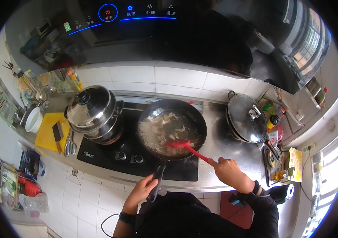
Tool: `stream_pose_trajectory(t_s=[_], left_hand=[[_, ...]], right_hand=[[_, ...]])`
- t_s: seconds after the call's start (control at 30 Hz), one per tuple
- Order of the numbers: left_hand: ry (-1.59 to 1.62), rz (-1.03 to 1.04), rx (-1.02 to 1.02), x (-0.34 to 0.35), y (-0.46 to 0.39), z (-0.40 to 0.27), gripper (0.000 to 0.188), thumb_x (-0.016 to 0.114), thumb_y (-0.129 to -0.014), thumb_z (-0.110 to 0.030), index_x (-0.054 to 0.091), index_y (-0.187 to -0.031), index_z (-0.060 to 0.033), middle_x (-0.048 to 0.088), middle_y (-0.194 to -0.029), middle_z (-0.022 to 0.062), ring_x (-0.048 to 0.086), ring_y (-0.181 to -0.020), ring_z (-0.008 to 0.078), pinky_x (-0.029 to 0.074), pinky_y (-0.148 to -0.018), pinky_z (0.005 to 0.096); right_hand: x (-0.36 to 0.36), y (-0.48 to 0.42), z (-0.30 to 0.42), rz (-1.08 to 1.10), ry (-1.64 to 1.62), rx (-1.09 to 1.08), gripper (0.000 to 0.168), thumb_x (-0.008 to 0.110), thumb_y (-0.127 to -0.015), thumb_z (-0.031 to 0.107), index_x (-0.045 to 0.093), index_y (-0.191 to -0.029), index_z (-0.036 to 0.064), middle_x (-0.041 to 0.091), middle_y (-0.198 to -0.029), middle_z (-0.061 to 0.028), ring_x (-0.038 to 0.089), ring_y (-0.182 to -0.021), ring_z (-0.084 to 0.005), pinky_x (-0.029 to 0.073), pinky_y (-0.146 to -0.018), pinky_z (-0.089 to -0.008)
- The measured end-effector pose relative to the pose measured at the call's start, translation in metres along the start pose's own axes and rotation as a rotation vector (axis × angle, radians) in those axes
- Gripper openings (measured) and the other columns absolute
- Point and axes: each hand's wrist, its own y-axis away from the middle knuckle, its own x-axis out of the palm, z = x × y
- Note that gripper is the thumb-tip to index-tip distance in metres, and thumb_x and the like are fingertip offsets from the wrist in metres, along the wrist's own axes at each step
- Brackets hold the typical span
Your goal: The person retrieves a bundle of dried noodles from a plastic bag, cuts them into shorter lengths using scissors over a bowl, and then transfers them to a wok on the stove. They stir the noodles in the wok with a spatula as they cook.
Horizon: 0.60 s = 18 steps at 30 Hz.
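A dark wok [197, 119] sits on the right side of the black gas hob [103, 166]. Pale noodle-like strands and small light pieces [154, 131] lie in thin liquid inside it. My left hand [141, 189] grips the wok's black handle [158, 175], which points towards my body. Held in my right hand [230, 172] is the shaft of a red spatula [199, 155]. Its broad head dips into the food at the near right of the wok and partly covers it.
A lidded steel steamer pot [93, 110] stands left of the wok. Beyond it, a cleaver [58, 134] and scissors [70, 145] lie by the yellow cutting board [42, 131]. A glass-lidded pan [246, 119] stands right. The range hood [157, 38] overhangs the hob.
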Motion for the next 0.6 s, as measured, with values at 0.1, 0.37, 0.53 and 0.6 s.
stream_pose_trajectory(t_s=[0.1, 0.37, 0.53, 0.6], left_hand=[[-0.004, -0.004, 0.012, -0.002, -0.002, 0.004, 0.038, 0.053, -0.095, -0.019, 0.049, -0.13, -0.0021, 0.059, -0.087, 0.0008, 0.058, -0.075, 0.0079, 0.047, -0.069, 0.0211], [-0.023, 0.004, 0.0, -0.003, -0.003, 0.004, 0.038, 0.053, -0.095, -0.019, 0.05, -0.129, -0.0035, 0.059, -0.084, 0.0002, 0.058, -0.075, 0.0077, 0.047, -0.067, 0.021], [-0.006, 0.003, 0.02, 0.0, -0.001, 0.0, 0.038, 0.053, -0.095, -0.02, 0.049, -0.13, -0.0041, 0.059, -0.084, 0.0002, 0.058, -0.074, 0.0079, 0.047, -0.065, 0.0213], [-0.016, 0.014, 0.031, -0.002, -0.002, 0.003, 0.038, 0.052, -0.095, -0.02, 0.049, -0.13, -0.0041, 0.059, -0.084, 0.0003, 0.058, -0.074, 0.008, 0.047, -0.065, 0.0213]], right_hand=[[-0.011, 0.018, -0.004, -0.057, 0.087, 0.006, 0.045, 0.055, -0.076, 0.006, 0.054, -0.121, 0.01, 0.057, -0.077, -0.0106, 0.062, -0.068, -0.027, 0.049, -0.056, -0.0378], [-0.031, 0.01, 0.01, -0.137, -0.113, 0.051, 0.03, 0.06, -0.082, 0.016, 0.061, -0.112, 0.016, 0.057, -0.071, -0.0104, 0.059, -0.057, -0.0305, 0.047, -0.053, -0.0391], [0.011, -0.023, 0.014, -0.111, -0.025, 0.044, 0.037, 0.053, -0.08, 0.009, 0.055, -0.117, 0.012, 0.058, -0.074, -0.0128, 0.061, -0.059, -0.0307, 0.049, -0.052, -0.0395], [0.021, -0.037, 0.007, -0.15, -0.032, 0.09, 0.034, 0.052, -0.081, 0.01, 0.057, -0.114, 0.012, 0.058, -0.075, -0.0136, 0.062, -0.061, -0.0318, 0.05, -0.053, -0.0408]])
